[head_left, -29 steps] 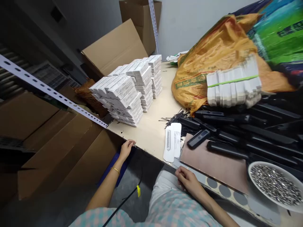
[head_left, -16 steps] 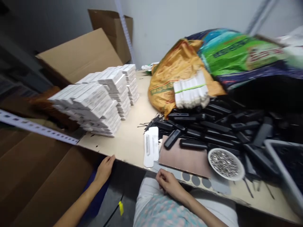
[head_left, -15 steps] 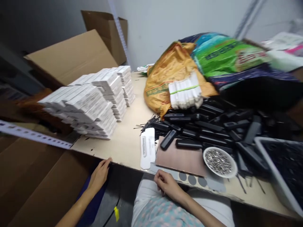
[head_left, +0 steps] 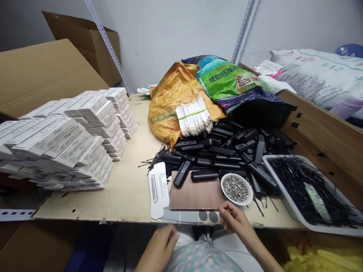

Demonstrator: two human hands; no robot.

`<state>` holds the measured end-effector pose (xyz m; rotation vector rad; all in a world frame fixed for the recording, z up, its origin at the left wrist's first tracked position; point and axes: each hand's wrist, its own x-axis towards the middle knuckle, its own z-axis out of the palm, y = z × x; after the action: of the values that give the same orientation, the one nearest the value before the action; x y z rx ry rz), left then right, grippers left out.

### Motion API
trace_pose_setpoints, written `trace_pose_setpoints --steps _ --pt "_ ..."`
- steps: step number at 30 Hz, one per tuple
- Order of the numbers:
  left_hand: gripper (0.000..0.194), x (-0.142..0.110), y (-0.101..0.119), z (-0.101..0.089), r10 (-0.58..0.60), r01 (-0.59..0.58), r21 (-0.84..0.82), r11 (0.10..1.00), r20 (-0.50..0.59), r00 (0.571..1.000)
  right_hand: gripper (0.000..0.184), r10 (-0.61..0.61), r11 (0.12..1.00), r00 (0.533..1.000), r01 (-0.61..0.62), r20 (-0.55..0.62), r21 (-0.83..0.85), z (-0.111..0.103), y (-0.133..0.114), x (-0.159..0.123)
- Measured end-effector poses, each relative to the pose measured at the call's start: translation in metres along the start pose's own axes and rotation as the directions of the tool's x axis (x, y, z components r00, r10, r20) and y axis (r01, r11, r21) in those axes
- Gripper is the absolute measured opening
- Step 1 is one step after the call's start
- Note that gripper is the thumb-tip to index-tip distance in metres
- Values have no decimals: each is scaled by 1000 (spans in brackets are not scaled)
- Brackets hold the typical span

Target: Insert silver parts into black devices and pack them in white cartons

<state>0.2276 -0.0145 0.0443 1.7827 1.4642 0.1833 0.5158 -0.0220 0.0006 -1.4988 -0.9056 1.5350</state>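
Note:
My right hand (head_left: 234, 220) is at the table's front edge, just below the white bowl (head_left: 237, 189) of small metal parts. Its fingers are curled in with nothing visible in them. Low over my lap, my left hand (head_left: 161, 245) is smeared by motion, so its fingers do not show clearly. Between and beyond the hands lies a flat brown board (head_left: 197, 196). Two black handheld devices (head_left: 183, 173) rest on its far edge. Printed white card sleeves (head_left: 158, 190) lie left of the board.
White boxes (head_left: 65, 147) are stacked at left. A heap of black devices (head_left: 227, 158) covers the middle right, with a banded white bundle (head_left: 194, 115) and an orange sack (head_left: 167, 102) behind. A grey tray (head_left: 279, 189) of black strips stands at right, beside a cardboard wall (head_left: 326, 139).
The view has turned to the right. My left hand has left the table edge near the stacked boxes and come over my lap. My right hand has moved right, close to the bowl.

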Motion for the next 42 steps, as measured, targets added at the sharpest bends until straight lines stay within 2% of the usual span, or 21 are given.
trace_pose_setpoints --steps 2,4,9,12,16,18,20,22,23,24,26,28,29,31,33,34,35,36,37,38,42 --pt "22 46 39 -14 146 -155 -81 985 -103 984 46 -23 1000 999 23 -37 -5 -3 -4 1" --pt "12 95 68 -29 264 -305 -98 947 -305 915 44 -60 998 994 58 -91 -20 -4 -9 5" --pt "7 202 97 -64 272 -356 -131 925 -423 864 40 -199 964 968 164 -154 -211 -1 -24 23" --pt "10 247 121 -88 233 -397 -194 897 -555 799 37 -308 897 939 233 -153 -376 6 -38 38" --pt "12 282 180 -137 296 -531 -236 814 -619 728 30 -370 831 928 317 -30 -457 19 -55 51" --pt "12 282 207 -167 401 -645 -208 735 -635 660 28 -371 824 928 340 23 -453 21 -60 53" --pt "15 267 222 -198 533 -767 -140 626 -641 553 29 -362 830 931 345 48 -438 20 -61 53" --pt "20 238 221 -226 613 -809 -44 586 -629 478 30 -356 840 933 344 54 -420 15 -57 51" --pt "24 219 214 -238 628 -796 9 605 -620 471 30 -353 844 934 342 53 -413 12 -54 50" --pt "27 198 204 -249 635 -767 51 639 -598 489 31 -347 849 936 338 52 -405 9 -50 49" --pt "32 153 177 -264 596 -686 42 727 -535 599 32 -325 864 944 323 60 -386 6 -41 46" --pt "32 111 146 -269 497 -614 -29 789 -558 665 34 -293 880 952 305 90 -363 7 -36 42" --pt "31 93 131 -268 442 -597 -65 800 -609 659 34 -280 884 953 303 116 -356 11 -35 41" --pt "25 65 104 -257 337 -591 -95 801 -744 577 36 -257 877 947 311 190 -366 22 -39 38" --pt "19 47 80 -232 206 -527 -96 844 -850 485 37 -237 851 929 339 284 -401 38 -46 35" --pt "18 41 69 -215 127 -424 -102 900 -868 480 37 -229 834 915 360 332 -418 46 -49 33" --pt "17 37 57 -196 29 -267 -119 956 -869 494 37 -221 817 899 382 377 -433 54 -51 31" --pt "17 33 45 -175 -91 -49 -140 989 -834 544 37 -213 801 884 402 415 -444 60 -52 29" --pt "16 30 32 -154 -232 205 -129 970 -744 627 37 -207 787 872 418 444 -453 66 -51 27" --pt "13 26 18 -132 -324 321 -138 937 -688 649 36 -201 777 863 428 464 -461 70 -49 25" --pt "16 8 -45 -67 -602 582 -224 782 -512 613 37 -179 761 856 433 485 -484 76 -35 18"
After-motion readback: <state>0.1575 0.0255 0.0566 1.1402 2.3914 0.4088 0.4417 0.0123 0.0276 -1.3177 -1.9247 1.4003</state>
